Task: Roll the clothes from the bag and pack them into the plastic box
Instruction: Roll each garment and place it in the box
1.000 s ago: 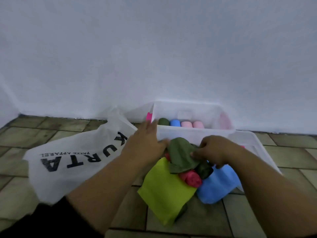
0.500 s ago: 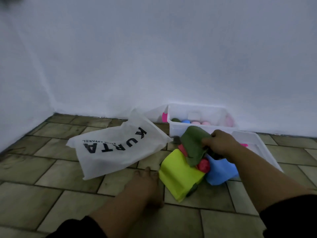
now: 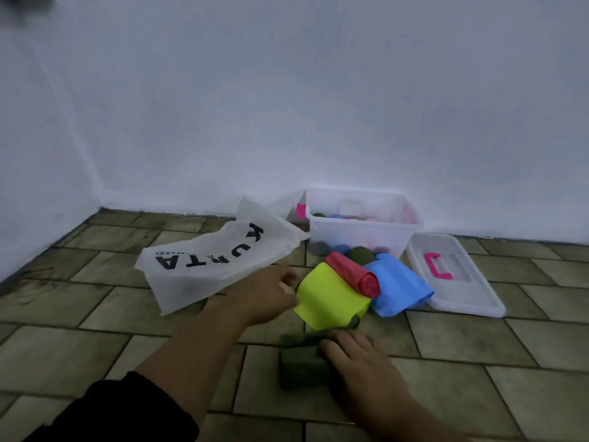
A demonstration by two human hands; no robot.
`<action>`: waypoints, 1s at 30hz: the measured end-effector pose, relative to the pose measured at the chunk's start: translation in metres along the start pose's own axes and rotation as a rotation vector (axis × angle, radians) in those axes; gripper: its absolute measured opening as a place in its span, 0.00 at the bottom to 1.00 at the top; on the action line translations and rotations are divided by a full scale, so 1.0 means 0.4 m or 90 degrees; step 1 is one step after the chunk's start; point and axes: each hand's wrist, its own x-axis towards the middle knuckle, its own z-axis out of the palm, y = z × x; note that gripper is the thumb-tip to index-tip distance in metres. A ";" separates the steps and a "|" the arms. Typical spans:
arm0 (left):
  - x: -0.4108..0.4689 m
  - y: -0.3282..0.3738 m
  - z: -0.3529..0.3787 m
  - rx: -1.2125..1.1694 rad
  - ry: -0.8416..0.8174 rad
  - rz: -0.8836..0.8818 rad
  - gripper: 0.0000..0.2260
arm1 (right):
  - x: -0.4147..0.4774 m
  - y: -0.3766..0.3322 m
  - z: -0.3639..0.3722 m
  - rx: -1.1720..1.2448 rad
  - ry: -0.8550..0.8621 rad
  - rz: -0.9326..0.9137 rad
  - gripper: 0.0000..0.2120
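a white wall (image 3: pixel 287 90) stands behind a tiled floor (image 3: pixel 478 362). a white bag (image 3: pixel 197 272) printed "kurta" lies flat on the tiles, left of centre. the clear plastic box (image 3: pixel 357 237) sits against the wall, open, with several coloured rolls visible inside and through its front wall. its lid (image 3: pixel 471 298) lies on the floor just to the right, pink handle (image 3: pixel 437 267) facing up.

in front of the box lies a small heap: a blue cloth (image 3: pixel 401 288) on the right, a yellow-green cloth (image 3: pixel 328 301) on the left, a red roll (image 3: pixel 353 275) resting across both, and a dark green roll (image 3: pixel 360 255) behind it, next to the box wall.

a dark green cloth (image 3: pixel 296 368) lies folded on the tiles nearer the person, apart from the heap.

left forearm: extended forward from a black sleeve. the left hand (image 3: pixel 264 298) is back-up, just beside the left edge of the yellow-green cloth. it is motion-blurred; whether its fingers grasp that edge cannot be told.

right forearm: enters from the lower right. the right hand (image 3: pixel 360 368) lies palm-down with its fingers extended, pressing flat on the right part of the dark green cloth. no finger curls round it.
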 end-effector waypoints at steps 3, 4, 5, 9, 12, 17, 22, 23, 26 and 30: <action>-0.050 0.031 0.089 0.124 -0.225 0.070 0.26 | -0.016 0.009 0.006 0.090 -0.023 0.052 0.23; -0.062 0.026 0.118 0.177 -0.257 0.082 0.27 | -0.026 0.013 0.008 0.133 -0.016 0.090 0.26; -0.073 0.019 0.143 0.201 -0.259 0.088 0.27 | -0.036 0.015 0.009 0.173 0.002 0.141 0.28; -0.102 -0.010 0.200 0.164 -0.153 0.106 0.26 | -0.061 0.009 0.014 0.254 0.022 0.304 0.27; -0.096 -0.020 0.213 0.125 -0.165 0.091 0.27 | -0.050 -0.014 0.000 0.252 0.002 0.353 0.38; -0.039 -0.034 0.156 0.026 -0.061 -0.050 0.16 | -0.015 -0.094 -0.012 0.165 -0.009 0.405 0.53; 0.012 -0.045 0.145 0.299 -0.100 -0.122 0.38 | 0.025 -0.140 0.021 0.133 -0.064 0.411 0.59; 0.022 -0.042 0.144 0.300 -0.104 -0.132 0.39 | 0.036 -0.142 0.025 0.131 -0.071 0.412 0.59; 0.040 -0.046 0.156 0.321 -0.125 -0.148 0.32 | 0.058 -0.138 0.028 0.116 -0.090 0.417 0.51; 0.044 -0.064 0.184 0.329 -0.070 -0.157 0.32 | 0.035 -0.127 0.032 0.072 0.006 0.364 0.34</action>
